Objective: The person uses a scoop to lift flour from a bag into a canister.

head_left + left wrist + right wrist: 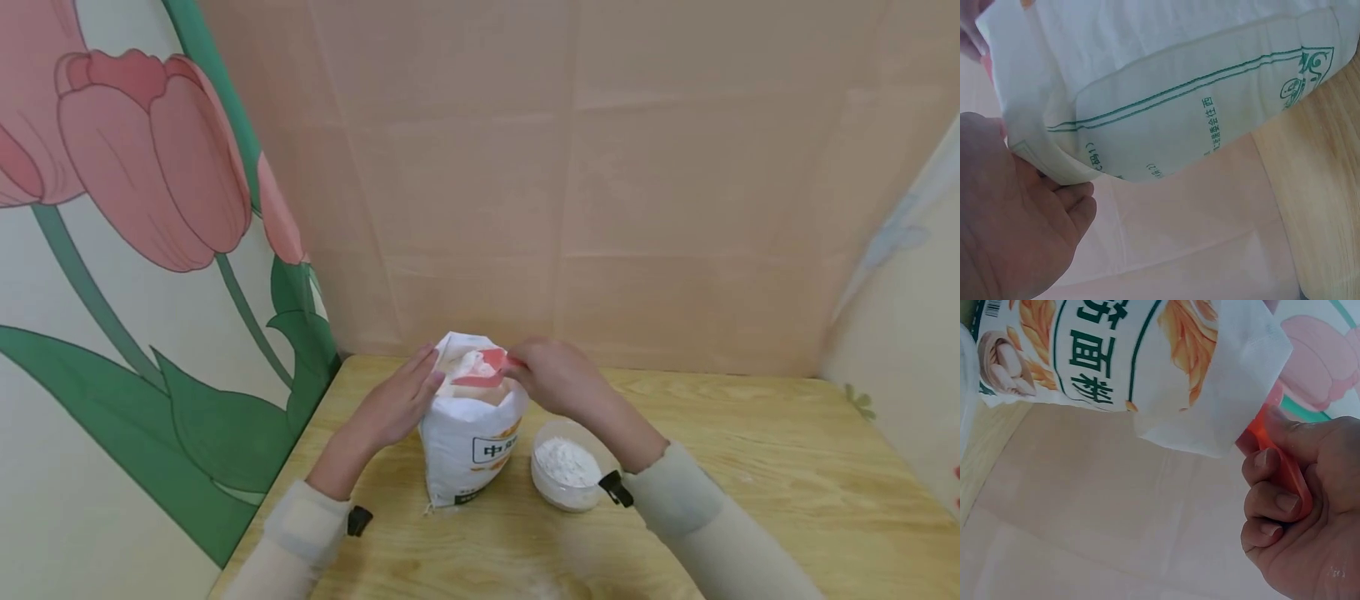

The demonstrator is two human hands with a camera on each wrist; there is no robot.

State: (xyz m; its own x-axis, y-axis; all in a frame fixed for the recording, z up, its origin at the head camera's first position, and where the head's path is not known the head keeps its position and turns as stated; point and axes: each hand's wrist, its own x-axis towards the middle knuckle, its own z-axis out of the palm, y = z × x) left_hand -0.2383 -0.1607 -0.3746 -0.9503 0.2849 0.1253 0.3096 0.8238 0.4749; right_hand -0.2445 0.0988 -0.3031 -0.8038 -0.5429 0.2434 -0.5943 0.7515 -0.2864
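Note:
A white flour bag [468, 450] stands upright on the table with its top open. My left hand [401, 400] holds the bag's rim at the left side; in the left wrist view that hand [1016, 212] has the bag's edge between thumb and fingers. My right hand [558, 379] grips the handle of a red scoop [483, 371], which carries white flour at the bag's mouth. In the right wrist view the fingers are curled round the scoop handle [1285, 475], and the bag hides its head. Right of the bag, below my right forearm, sits a clear bowl [551, 492] of white flour [567, 462].
The wood-grain table [735, 450] extends to the right of the bowl, with faint white dust near its front. A pinkish cloth backdrop [600, 208] hangs behind it. A wall with painted tulips [150, 158] borders the left side.

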